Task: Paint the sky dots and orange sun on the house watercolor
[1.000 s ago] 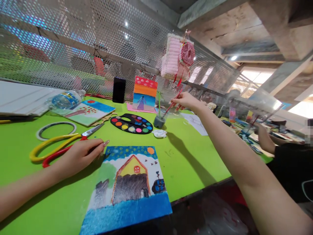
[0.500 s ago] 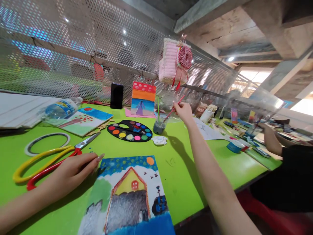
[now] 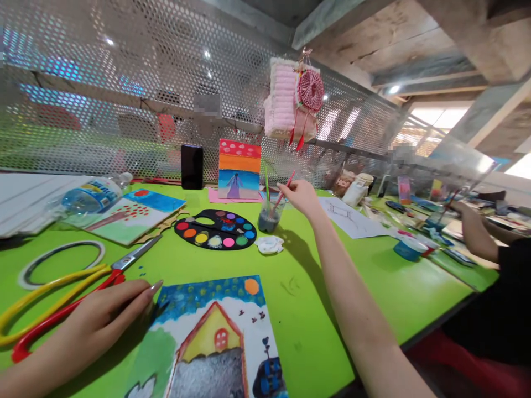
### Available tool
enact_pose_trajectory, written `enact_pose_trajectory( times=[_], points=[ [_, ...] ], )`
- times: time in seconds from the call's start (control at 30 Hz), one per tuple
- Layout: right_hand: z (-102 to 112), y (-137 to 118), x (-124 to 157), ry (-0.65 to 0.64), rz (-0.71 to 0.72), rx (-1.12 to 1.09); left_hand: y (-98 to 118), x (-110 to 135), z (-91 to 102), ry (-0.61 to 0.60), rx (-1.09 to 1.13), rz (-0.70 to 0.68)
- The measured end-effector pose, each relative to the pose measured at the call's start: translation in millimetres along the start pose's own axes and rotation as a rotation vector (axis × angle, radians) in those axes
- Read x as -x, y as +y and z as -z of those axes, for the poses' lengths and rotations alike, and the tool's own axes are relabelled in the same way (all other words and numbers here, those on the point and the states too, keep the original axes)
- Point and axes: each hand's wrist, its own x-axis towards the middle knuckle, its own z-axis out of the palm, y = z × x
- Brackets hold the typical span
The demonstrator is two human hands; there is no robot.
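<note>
My right hand (image 3: pixel 299 198) is shut on a red-handled paintbrush (image 3: pixel 284 190), whose tip reaches the mouth of a glass water jar (image 3: pixel 269 219) holding murky water and a green brush. My left hand (image 3: pixel 103 315) rests on the lime-green table (image 3: pixel 315 298) with its fingers closed, beside a painting of a yellow house (image 3: pixel 207 331). A thin dark tip shows by its fingers, and I cannot tell if it is a brush. Large scissors with yellow and red handles (image 3: pixel 62 309) lie just left of that hand. A round watercolour palette (image 3: pixel 215 229) sits beyond it.
A co-worker's hand (image 3: pixel 468 213) works at the right. Further items are a water bottle (image 3: pixel 93 196), a tree painting (image 3: pixel 133 215), a tape ring (image 3: pixel 62 242), a standing painting (image 3: pixel 239 168), a black phone (image 3: pixel 191 167), a blue cup (image 3: pixel 409 249) and a perforated metal screen (image 3: pixel 124 110).
My right hand has moved down and left, bringing the brush closer to the jar. The view has tilted up, so the house painting and my left hand sit lower in the picture.
</note>
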Motion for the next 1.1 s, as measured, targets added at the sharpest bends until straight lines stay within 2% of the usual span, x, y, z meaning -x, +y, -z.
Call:
enact_pose_trajectory(
  times=[0.13, 0.27, 0.37, 0.43, 0.57, 0.67, 0.83, 0.97, 1.1],
  points=[
    [2, 1, -2, 0.028, -0.008, 0.016, 4, -2, 1.8, -0.028, 0.064, -0.014],
    [4, -1, -1, -0.078, 0.011, -0.067, 14, -5, 3.0, 0.080, 0.075, -0.011],
    [8, -3, -1, -0.055, -0.016, -0.103, 19, -5, 5.1, 0.137, 0.058, -0.014],
    [10, -4, -1, -0.037, -0.041, -0.111, 18, -5, 6.3, 0.100, 0.060, -0.023],
    [12, -3, -1, -0.127, -0.053, -0.204, 10, -3, 6.0, -0.023, 0.057, -0.013],
    [15, -4, 0, -0.104, -0.079, -0.241, 6, -2, 4.5, -0.042, 0.064, -0.011],
    [23, -8, -1, -0.257, -0.062, -0.309, 14, -3, 6.1, 0.022, 0.043, -0.042],
    [26, -12, -14, -0.180, -0.110, -0.254, 22, -2, 7.4, -0.004, -0.019, -0.064],
    [24, -15, -28, -0.261, -0.067, -0.251, 34, -14, 13.2, 0.111, -0.112, -0.098]
  ],
)
